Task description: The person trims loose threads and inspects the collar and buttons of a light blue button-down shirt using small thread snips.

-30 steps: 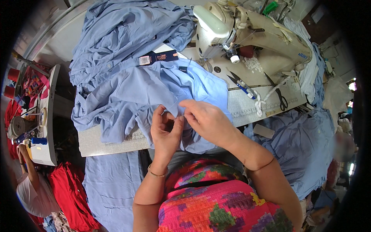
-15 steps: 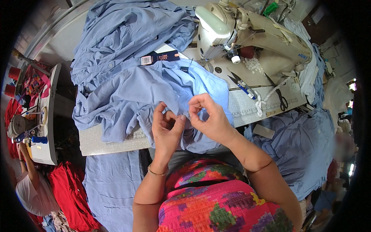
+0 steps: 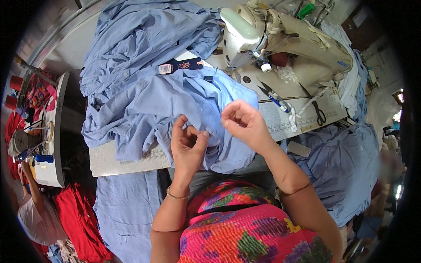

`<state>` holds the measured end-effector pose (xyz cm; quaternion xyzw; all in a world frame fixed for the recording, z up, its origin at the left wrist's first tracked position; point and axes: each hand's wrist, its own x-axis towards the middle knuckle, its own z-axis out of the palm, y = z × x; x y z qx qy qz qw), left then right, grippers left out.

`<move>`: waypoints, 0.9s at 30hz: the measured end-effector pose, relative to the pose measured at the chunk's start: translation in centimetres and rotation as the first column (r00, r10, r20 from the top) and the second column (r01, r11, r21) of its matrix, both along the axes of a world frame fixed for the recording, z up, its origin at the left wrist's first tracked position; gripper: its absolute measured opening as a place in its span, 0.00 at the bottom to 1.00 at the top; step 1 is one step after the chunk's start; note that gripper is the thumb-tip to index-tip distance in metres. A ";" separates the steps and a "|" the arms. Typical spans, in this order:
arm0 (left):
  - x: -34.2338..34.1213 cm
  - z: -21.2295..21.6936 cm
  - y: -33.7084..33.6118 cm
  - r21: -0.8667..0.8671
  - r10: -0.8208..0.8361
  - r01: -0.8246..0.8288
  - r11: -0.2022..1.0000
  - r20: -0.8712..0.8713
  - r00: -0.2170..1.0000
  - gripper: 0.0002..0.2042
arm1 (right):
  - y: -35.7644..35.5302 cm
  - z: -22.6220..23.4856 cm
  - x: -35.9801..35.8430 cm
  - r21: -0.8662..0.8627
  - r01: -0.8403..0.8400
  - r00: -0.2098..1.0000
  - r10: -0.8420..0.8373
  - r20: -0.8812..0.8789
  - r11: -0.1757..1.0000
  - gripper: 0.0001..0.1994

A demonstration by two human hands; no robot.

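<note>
A light blue shirt (image 3: 149, 98) lies bunched on the machine table, its collar toward the far side with a dark hang tag (image 3: 188, 65) beside it. At the shirt's near edge my left hand (image 3: 186, 149) is closed with fingers curled, a fold of the cloth at its thumb and fingertips. My right hand (image 3: 247, 127) is raised over the paler part of the shirt, apart from the left. Its thumb and fingers are pinched together; whatever they hold is too fine to see.
A sewing machine (image 3: 289, 44) stands at the far right with small white buttons (image 3: 287, 73) on its bed. Thread snips (image 3: 275, 98), black scissors (image 3: 318, 109) and a knotted white cord (image 3: 294, 118) lie nearby. More blue garments (image 3: 140, 30) are piled behind. Another person (image 3: 39, 215) works at far left.
My right hand has moved to the right and slightly up, away from my left hand. The left hand has stayed nearly in place at the shirt.
</note>
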<state>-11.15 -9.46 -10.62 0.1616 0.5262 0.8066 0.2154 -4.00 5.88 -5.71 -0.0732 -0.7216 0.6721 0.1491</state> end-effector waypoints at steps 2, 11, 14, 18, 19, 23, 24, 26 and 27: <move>0.0 -0.1 0.1 0.000 0.001 -0.001 1.000 -0.015 1.000 0.28 | -0.3 0.1 0.1 0.257 0.000 1.000 0.006 -0.020 0.966 0.06; 0.2 -0.4 0.1 -0.014 0.035 -0.037 0.999 -0.089 0.995 0.28 | -0.9 -0.1 -0.3 0.699 0.050 0.990 0.054 -0.126 0.713 0.04; 0.3 -0.1 0.3 -0.072 0.042 -0.056 0.996 -0.180 0.983 0.28 | -1.1 -0.2 -0.6 0.871 0.147 0.969 0.110 -0.223 0.469 0.05; 0.4 0.1 0.4 -0.094 0.047 -0.064 0.994 -0.178 0.983 0.27 | -1.0 -0.3 -0.6 0.861 0.241 0.953 0.060 -0.298 0.448 0.06; 0.2 0.0 0.3 -0.081 0.052 -0.064 0.995 -0.139 0.989 0.27 | -0.6 -0.4 -0.6 0.836 0.259 0.950 0.030 -0.311 0.484 0.05; -0.1 0.1 0.0 -0.061 0.029 -0.033 0.998 -0.067 0.997 0.27 | 0.9 -0.5 -0.4 0.594 0.185 0.981 -0.109 -0.162 0.783 0.04; 0.0 0.1 0.1 -0.043 0.033 -0.035 0.998 -0.060 0.998 0.27 | 0.9 -0.8 -0.4 0.519 0.128 0.990 -0.075 -0.123 0.845 0.04; 0.0 0.1 0.2 -0.007 0.040 -0.040 0.999 -0.046 0.998 0.27 | 0.8 -0.9 -0.3 0.427 0.035 0.997 -0.002 -0.079 0.904 0.04; 0.0 0.1 0.1 -0.012 0.033 -0.034 0.999 -0.052 0.998 0.27 | 0.4 -0.9 -0.4 0.417 -0.003 0.997 0.035 -0.070 0.909 0.04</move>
